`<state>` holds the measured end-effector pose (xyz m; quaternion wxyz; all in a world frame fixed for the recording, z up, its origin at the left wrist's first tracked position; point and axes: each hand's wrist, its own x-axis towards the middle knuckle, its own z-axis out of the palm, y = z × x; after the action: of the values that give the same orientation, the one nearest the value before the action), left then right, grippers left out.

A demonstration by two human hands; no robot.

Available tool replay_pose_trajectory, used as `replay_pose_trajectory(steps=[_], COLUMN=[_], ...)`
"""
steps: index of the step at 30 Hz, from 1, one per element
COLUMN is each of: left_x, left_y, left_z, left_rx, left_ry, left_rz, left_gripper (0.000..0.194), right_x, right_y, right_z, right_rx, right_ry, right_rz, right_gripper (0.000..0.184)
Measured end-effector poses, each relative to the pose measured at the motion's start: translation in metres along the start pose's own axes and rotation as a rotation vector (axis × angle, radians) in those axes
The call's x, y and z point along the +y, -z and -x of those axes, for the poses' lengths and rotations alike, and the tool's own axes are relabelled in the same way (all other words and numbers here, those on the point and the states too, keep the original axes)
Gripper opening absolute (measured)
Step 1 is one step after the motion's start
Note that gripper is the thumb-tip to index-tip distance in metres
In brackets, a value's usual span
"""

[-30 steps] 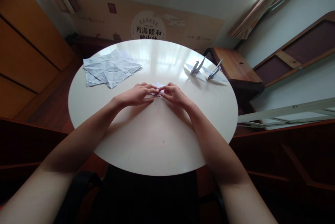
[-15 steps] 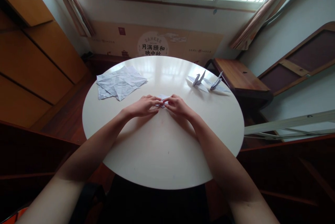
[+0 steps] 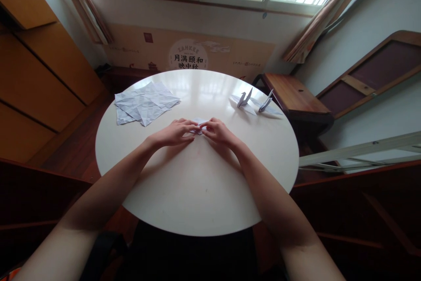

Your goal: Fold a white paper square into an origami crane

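Observation:
A small folded piece of white paper [image 3: 198,122] lies near the middle of the round white table [image 3: 197,193]. My left hand [image 3: 173,133] rests on its left side with the fingers pressed down on it. From the right, my right hand [image 3: 219,131] pinches the paper's edge with thumb and forefinger. Most of the paper is hidden under the fingers.
A loose pile of creased white paper sheets [image 3: 144,103] lies at the table's back left. Two folded paper cranes [image 3: 243,98] [image 3: 265,104] stand at the back right. A wooden side table [image 3: 292,94] stands beyond the right rim. Windows and a printed cardboard panel [image 3: 187,55] are behind.
The camera has tilted up, then shifted slightly, bringing the windows into view. Both hands stay on the small folded paper with little visible movement.

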<state>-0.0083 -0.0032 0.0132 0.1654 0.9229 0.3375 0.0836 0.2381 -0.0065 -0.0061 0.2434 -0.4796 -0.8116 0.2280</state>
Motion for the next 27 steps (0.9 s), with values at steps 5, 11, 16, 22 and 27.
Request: replay_pose_trajectory(steps=[5, 11, 16, 22, 27], left_x=[0.0025, 0.0023, 0.0025, 0.0025, 0.0015], left_y=[0.0017, 0.0022, 0.0023, 0.0017, 0.0011], left_z=[0.0004, 0.0006, 0.0009, 0.0009, 0.0007], left_rx=[-0.006, 0.000, -0.005, 0.005, 0.005], left_ry=[0.009, 0.000, 0.012, 0.008, 0.012], left_rz=[0.001, 0.007, -0.008, 0.000, 0.002], left_gripper=[0.045, 0.043, 0.045, 0.045, 0.044], right_x=[-0.0033, -0.0049, -0.0033, -0.0005, 0.0002], right_y=[0.0030, 0.0037, 0.0023, 0.0000, -0.0002], right_z=[0.0021, 0.0021, 0.0014, 0.0006, 0.0006], right_rx=[-0.013, -0.021, -0.015, 0.002, 0.009], right_ry=[-0.007, -0.018, -0.014, -0.007, -0.007], right_rz=[0.001, 0.008, 0.004, 0.002, 0.001], right_gripper=[0.024, 0.025, 0.025, 0.023, 0.023])
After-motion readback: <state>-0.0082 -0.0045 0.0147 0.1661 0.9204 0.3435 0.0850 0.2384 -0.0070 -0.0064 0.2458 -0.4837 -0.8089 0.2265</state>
